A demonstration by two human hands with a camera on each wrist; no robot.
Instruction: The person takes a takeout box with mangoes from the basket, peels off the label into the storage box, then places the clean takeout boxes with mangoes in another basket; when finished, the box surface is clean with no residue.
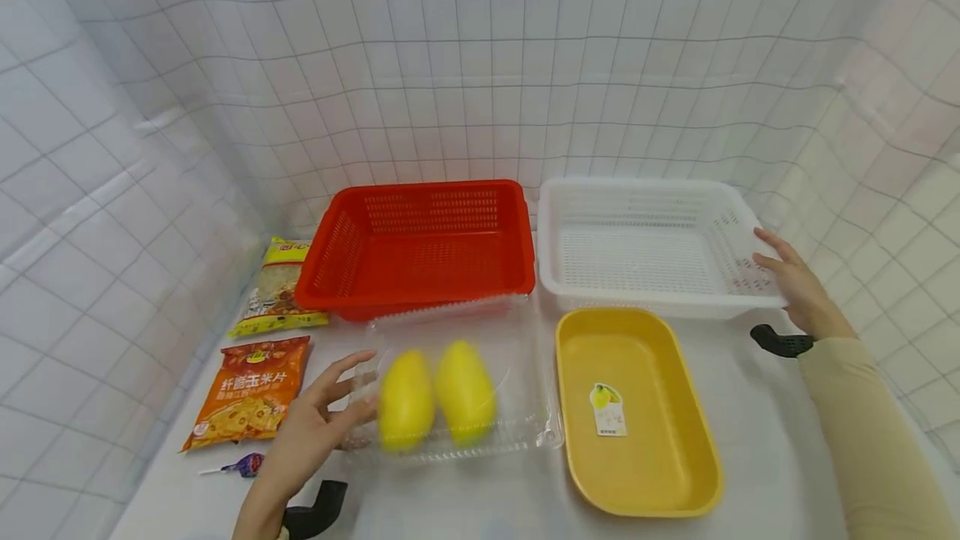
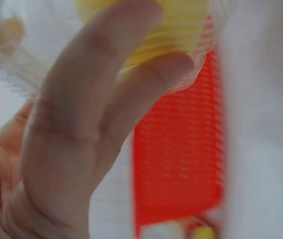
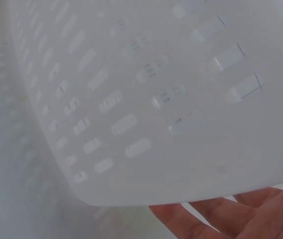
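Note:
My left hand [image 1: 322, 427] grips the left side of a clear plastic box [image 1: 517, 382], thumb and fingers around its edge. Inside lie two yellow fruits that look like mangoes [image 1: 407, 401], slightly blurred. The left wrist view shows fingers against the clear wall, with yellow fruit [image 2: 181, 30] behind it. On the far right, my right hand [image 1: 806, 294] holds the right rim of a white slotted basket [image 1: 660, 302]. In the right wrist view its fingers [image 3: 216, 216] sit at the basket's edge; their tips are partly hidden.
A red basket [image 1: 427, 302] stands behind the clear box. A yellow tray [image 1: 660, 440] bears a fruit-picture card [image 1: 608, 411]. At left lie a yellow snack bag [image 1: 281, 290], an orange chip bag [image 1: 251, 390] and a lollipop [image 1: 247, 465]. White gridded sheeting [image 1: 450, 65] surrounds the table.

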